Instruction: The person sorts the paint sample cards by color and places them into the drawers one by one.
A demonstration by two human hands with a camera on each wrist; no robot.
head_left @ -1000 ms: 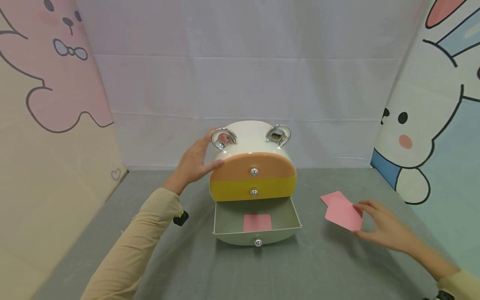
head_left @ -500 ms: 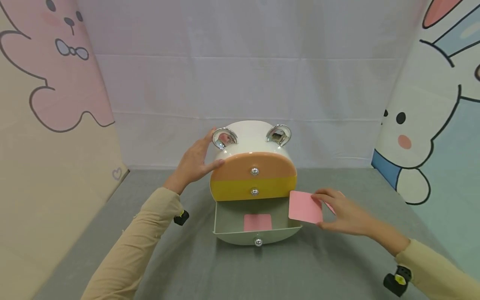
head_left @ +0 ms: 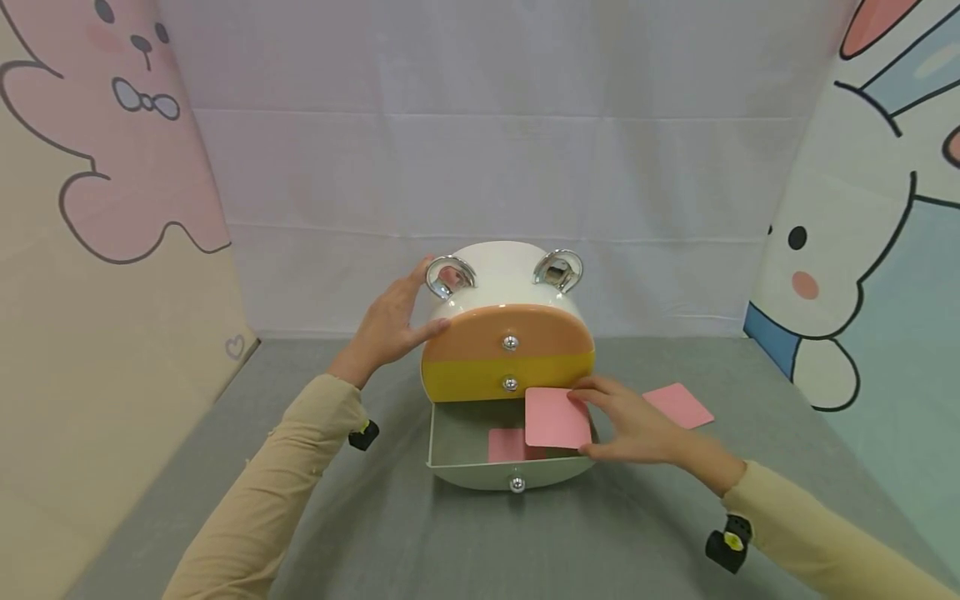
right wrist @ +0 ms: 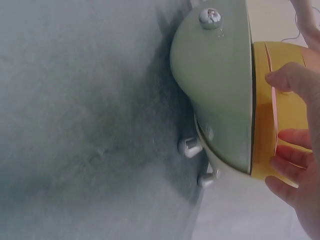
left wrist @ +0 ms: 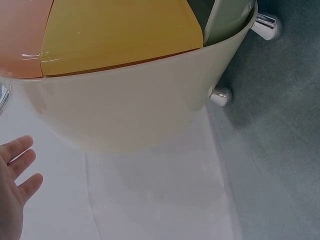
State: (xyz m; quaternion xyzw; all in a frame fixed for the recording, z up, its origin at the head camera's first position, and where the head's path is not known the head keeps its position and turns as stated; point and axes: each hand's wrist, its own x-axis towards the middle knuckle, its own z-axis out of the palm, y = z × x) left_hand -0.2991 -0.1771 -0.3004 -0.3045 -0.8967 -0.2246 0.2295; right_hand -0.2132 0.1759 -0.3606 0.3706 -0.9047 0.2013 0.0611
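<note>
A small rounded chest (head_left: 498,271) with a white top and silver ears stands on the table, its green bottom drawer (head_left: 468,477) pulled out. My left hand (head_left: 384,332) rests against the chest's left side, thumb at the orange drawer (head_left: 465,333), fingers extended. Over the right part of the green drawer, my right hand (head_left: 633,427) pinches a pink card (head_left: 555,417) by its right edge, tilted up. Edge-on, that card (right wrist: 274,112) shows as a thin line in the right wrist view. Another pink card (head_left: 504,446) lies inside the drawer, partly covered by the held one.
A third pink card (head_left: 678,406) lies on the grey table (head_left: 480,550) right of the chest, behind my right hand. The yellow drawer (head_left: 461,381) above the green one is closed. White cloth (head_left: 337,283) hangs at the back, with printed cartoon panels at both sides.
My right hand has carried one pink card leftward from the table's right side to over the open drawer, leaving another behind on the table. The left hand stays in place.
</note>
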